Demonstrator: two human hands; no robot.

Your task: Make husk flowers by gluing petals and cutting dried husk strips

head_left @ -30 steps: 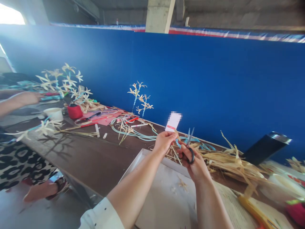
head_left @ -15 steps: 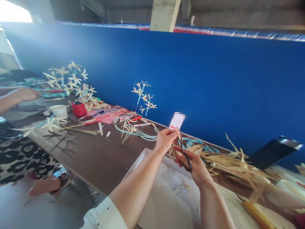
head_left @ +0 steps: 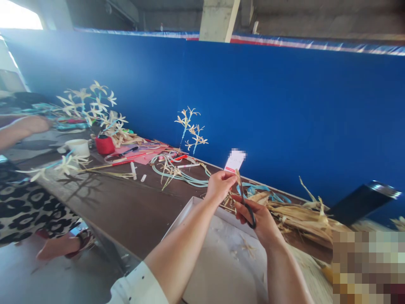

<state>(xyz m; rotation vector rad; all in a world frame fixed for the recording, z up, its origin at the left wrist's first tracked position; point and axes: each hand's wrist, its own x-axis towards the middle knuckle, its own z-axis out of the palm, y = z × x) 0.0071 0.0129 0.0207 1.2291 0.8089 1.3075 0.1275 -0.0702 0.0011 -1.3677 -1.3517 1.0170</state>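
Observation:
My left hand (head_left: 219, 185) pinches a small dry straw piece (head_left: 236, 172) at its fingertips, held up above a white tray (head_left: 186, 212). My right hand (head_left: 260, 218) grips black-handled scissors (head_left: 248, 207), whose blades point up and meet the straw piece beside my left fingertips. The blades look shut or nearly shut. Small straw offcuts (head_left: 247, 247) lie in the tray below both hands.
A heap of dry husk strips (head_left: 303, 215) lies right of my hands, with a dark flask (head_left: 360, 202) behind it. Straw flowers (head_left: 190, 126), pale blue bands (head_left: 177, 174), a red pot (head_left: 104, 145) and a white cup (head_left: 79, 147) sit along the brown table. Another person's arm (head_left: 22, 128) works at far left.
The scissor blades stood open a second ago and have since closed on the straw piece. My right hand dropped slightly. The view shifted a little to the left.

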